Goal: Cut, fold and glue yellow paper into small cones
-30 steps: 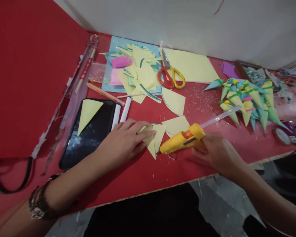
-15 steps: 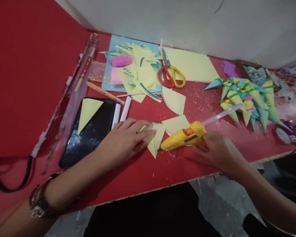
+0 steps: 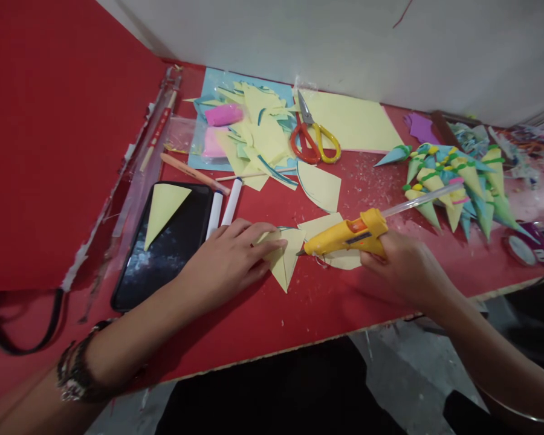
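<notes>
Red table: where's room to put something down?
Mostly bare: the red table strip between the folded paper and the front edge. Between the scissors and cones there's room too, but with tiny bits. Crowded: the back, under paper scraps.

At left, a glossy black rectangular smartphone (image 3: 172, 255) just beside two white cylindrical marker pens (image 3: 214, 214), with a slim orange pen (image 3: 194, 173) behind. Farther back, red-and-yellow-handled metal scissors (image 3: 309, 122). At far right, a purple object (image 3: 534, 240) with a pale round face.
</notes>
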`<state>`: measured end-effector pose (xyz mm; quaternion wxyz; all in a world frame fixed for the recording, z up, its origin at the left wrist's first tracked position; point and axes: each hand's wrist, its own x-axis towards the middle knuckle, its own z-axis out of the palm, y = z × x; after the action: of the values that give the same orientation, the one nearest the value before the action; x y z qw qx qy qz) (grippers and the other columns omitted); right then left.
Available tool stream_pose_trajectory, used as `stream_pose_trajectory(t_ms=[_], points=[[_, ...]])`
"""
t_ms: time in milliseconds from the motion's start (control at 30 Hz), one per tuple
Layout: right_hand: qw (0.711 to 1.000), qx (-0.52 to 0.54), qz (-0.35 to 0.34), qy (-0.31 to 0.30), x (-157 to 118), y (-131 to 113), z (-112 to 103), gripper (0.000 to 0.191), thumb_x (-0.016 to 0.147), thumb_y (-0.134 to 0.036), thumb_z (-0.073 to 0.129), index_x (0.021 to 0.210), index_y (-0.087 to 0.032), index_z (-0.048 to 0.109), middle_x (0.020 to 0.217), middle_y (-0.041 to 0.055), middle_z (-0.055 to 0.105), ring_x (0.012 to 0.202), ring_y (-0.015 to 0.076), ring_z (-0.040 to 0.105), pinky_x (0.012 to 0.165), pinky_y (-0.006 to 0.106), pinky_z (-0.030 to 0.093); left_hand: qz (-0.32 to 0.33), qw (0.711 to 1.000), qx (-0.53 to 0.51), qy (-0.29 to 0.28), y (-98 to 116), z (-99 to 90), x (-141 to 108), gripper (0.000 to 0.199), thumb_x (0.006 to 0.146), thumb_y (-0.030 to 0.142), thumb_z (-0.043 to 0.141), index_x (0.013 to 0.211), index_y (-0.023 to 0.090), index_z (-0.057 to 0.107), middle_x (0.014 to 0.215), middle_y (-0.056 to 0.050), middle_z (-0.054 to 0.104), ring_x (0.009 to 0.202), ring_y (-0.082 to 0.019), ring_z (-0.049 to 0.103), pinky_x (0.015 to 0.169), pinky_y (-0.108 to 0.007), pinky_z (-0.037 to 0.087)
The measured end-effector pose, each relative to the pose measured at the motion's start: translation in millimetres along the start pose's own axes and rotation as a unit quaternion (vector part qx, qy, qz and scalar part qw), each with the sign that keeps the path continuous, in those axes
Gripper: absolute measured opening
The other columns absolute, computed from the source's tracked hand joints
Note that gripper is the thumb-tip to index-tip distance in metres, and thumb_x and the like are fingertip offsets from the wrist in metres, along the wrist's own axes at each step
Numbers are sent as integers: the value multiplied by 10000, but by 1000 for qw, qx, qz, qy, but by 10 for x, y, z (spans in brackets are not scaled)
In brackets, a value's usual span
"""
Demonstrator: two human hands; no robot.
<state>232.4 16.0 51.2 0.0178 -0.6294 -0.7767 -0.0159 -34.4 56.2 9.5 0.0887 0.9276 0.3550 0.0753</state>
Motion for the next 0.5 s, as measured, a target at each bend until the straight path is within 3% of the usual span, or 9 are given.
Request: stream_pose_trajectory(t_ms=[200, 500], points=[[999, -11, -9, 51, 15, 78, 69, 191, 768, -269, 419, 835, -149, 552, 575, 35, 541, 486, 158, 491, 457, 251, 264, 5, 1000, -2, 11, 0, 10, -7, 325, 839, 265, 459, 1160, 273, 508, 1166, -39, 553, 992, -235, 498, 820, -373, 417], [994, -13, -5, 107, 91, 131, 112, 180, 767, -290, 395, 660, -174, 482, 508, 0, 438, 435, 120, 385, 447, 257, 192, 21, 999, 1, 35, -6, 23, -11, 295, 875, 315, 419, 1142, 255, 526, 1144, -46, 563, 962, -237, 506, 773, -372, 432]])
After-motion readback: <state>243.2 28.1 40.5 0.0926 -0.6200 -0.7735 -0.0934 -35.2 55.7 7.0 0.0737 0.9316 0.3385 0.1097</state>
